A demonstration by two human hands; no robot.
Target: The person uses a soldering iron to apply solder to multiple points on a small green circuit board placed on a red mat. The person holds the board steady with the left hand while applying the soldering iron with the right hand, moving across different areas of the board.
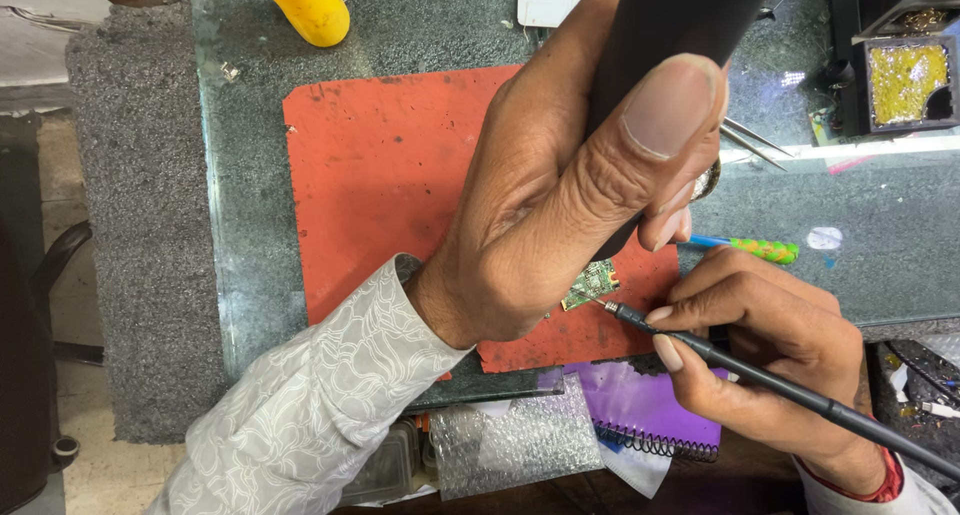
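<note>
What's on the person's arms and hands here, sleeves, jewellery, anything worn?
The left hand is bare, with a long pale grey-white sleeve in a raised wavy line pattern, cuffed at the wrist. The right hand is also bare; a red band circles its wrist above the edge of a light sleeve. No gloves. Rings cannot be told.

red mat (380, 175) on a glass bench (240, 205); yellow bottle (305, 5) at top; tweezers (755, 143) and brass-wool tip cleaner (905, 80) at upper right; blue-green pen (755, 246) beside the mat; purple spiral notebook (650, 410) and bubble wrap (515, 440) below.
</note>
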